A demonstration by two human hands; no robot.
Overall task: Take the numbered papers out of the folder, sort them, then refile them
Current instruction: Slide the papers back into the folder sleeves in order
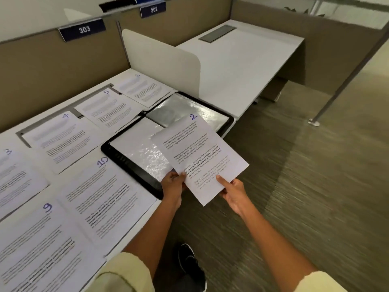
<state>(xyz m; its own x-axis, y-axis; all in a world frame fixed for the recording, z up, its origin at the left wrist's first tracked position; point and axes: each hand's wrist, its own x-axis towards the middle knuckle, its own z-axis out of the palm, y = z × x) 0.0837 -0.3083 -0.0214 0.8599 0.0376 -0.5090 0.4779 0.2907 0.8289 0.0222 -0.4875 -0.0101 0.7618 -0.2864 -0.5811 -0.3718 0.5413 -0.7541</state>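
Paper 2 (pixel 197 157) hangs over the open folder (pixel 134 152) at the tabletop's (pixel 130 226) near edge, pinched at its lower corners by the left hand (pixel 172 184) and right hand (pixel 233 192), and probably should slide squarely into an empty sleeve, kept flat.

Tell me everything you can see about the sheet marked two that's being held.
The sheet marked 2 is a white printed page with a blue handwritten 2 at its top corner and paragraphs of black text, one partly bold. It is flat, tilted, above the open folder's near edge. The left hand and right hand each pinch its bottom edge.
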